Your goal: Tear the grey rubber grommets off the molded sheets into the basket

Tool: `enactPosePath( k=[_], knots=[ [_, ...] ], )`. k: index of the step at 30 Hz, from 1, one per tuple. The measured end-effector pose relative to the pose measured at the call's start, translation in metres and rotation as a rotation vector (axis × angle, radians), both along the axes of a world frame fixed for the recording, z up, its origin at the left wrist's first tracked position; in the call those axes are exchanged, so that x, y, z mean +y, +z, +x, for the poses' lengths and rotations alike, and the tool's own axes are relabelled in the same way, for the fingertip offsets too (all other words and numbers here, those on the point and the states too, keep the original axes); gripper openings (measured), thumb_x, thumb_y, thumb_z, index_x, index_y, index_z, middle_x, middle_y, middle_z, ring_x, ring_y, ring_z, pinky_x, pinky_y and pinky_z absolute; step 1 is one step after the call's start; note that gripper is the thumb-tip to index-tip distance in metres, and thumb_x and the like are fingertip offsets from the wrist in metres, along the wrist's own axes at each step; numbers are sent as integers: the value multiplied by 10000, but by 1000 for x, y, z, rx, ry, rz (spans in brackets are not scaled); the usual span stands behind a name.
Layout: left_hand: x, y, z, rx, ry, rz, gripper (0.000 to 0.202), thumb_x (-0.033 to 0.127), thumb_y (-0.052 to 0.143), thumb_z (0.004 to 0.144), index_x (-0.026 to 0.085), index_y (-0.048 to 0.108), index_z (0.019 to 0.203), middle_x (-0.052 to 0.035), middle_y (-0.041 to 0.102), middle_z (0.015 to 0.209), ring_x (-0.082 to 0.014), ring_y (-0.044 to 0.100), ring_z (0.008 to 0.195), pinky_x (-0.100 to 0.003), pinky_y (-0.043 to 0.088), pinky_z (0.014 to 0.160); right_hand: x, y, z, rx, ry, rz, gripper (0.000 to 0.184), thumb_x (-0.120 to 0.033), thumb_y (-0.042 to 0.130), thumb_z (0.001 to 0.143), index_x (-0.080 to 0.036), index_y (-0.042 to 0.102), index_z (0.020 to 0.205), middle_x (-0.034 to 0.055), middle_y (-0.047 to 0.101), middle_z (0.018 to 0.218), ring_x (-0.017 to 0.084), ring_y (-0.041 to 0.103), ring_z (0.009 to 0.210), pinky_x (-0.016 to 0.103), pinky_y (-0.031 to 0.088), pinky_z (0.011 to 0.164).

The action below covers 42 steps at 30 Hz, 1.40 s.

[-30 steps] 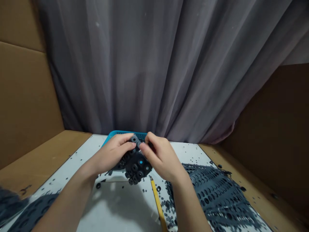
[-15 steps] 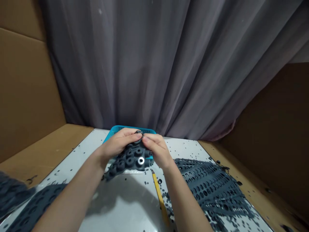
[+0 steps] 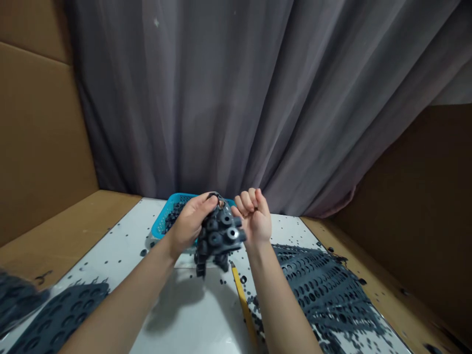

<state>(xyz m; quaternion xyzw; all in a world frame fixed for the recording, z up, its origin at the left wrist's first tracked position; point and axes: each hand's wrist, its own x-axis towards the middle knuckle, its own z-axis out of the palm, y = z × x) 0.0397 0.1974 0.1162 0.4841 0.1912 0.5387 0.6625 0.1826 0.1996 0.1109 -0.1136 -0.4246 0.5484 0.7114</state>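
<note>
My left hand (image 3: 191,221) is closed on a dark grey rubber sheet (image 3: 217,235) covered in moulded round, hollow bushings. The sheet is folded and hangs below the fingers, slightly blurred; one bushing shows a bright white ring. Just right of it, my right hand (image 3: 255,216) is turned with the palm side towards me, its fingers curled in. Whatever those fingers may hold is hidden. Behind the left hand stands a blue basket (image 3: 158,227) with many small dark rubber pieces in it.
A yellow pointed tool (image 3: 242,300) lies on the white tabletop (image 3: 184,314). Perforated rubber sheets (image 3: 324,285) are piled at right among scattered scraps. Another rubber sheet (image 3: 66,314) lies at left. Cardboard walls (image 3: 37,128) and a grey curtain (image 3: 206,98) surround the table.
My right hand has come off the rubber sheet, moved right and turned over. The sheet has swung right and now hangs from my left hand alone. More of the basket shows.
</note>
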Motion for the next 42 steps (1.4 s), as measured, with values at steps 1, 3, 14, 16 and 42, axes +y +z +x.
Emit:
enactPosePath(
  k=[1,3,14,16,42],
  knots=[
    [-1,2,-4,94,-33,55,243,358,633,721,135,561,656,27,509,582,-71,436,518,-175,368,512,-1,1,3,-56,-3,30,409,-366,491,839,-181,238,575,-65,184,511,80,132,445,177,188,401],
    [-2,6,-12,285,-90,155,247,365,572,764,137,541,674,23,486,586,-80,425,526,-184,352,513,-4,2,6,-217,-70,92,354,-384,504,840,-181,339,601,-58,256,528,74,194,449,187,207,421],
    [-9,22,-19,846,23,510,245,291,369,817,166,546,704,5,559,689,-160,490,680,-249,392,639,-36,17,1,-1128,-476,189,283,-316,404,921,-161,452,689,-34,399,598,81,362,550,203,268,531],
    [-10,23,-18,921,55,555,270,306,361,833,167,552,704,3,575,701,-160,498,681,-249,392,641,-39,19,0,-1263,-541,231,317,-315,377,928,-164,385,649,-37,379,581,84,352,548,208,254,534],
    [20,-14,8,-166,-119,-114,173,258,562,771,161,491,647,52,506,604,-73,506,610,-175,424,630,3,-14,-2,-76,105,-52,457,-389,485,821,-202,126,610,-91,116,488,69,45,399,166,134,341]
  ],
)
